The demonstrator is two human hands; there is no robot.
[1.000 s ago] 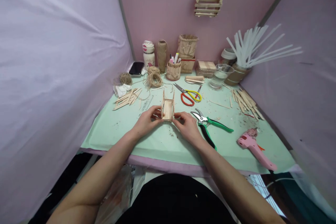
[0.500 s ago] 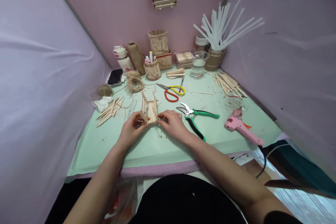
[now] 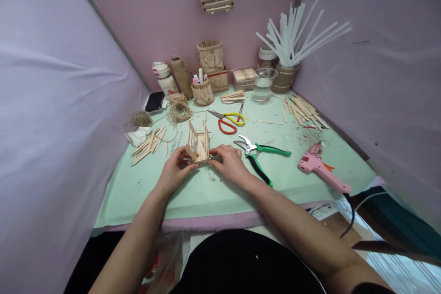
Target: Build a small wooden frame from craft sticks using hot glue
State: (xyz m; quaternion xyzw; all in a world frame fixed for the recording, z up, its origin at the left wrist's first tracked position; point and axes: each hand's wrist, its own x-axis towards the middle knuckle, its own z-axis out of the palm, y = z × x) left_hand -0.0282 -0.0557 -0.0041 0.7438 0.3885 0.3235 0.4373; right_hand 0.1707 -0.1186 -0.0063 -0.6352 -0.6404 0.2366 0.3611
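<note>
A small frame of wooden craft sticks stands on the mint-green tablecloth, with thin uprights along its sides. My left hand grips its near left corner between thumb and fingers. On the near right corner, my right hand pinches the frame the same way. The exact contact of the fingertips is partly hidden. Green-handled pruning shears lie spread just right of my right hand. Beyond the frame rest scissors with one yellow and one red handle.
A pink glue gun lies at the right. Loose craft sticks lie in piles left and right. Twine, a pen cup, a plastic cup of water and a pot of white glue sticks line the back.
The whole view has shifted slightly, so everything appears a little further right. Both hands keep their hold on the stick frame, with no clear movement of it on the table.
</note>
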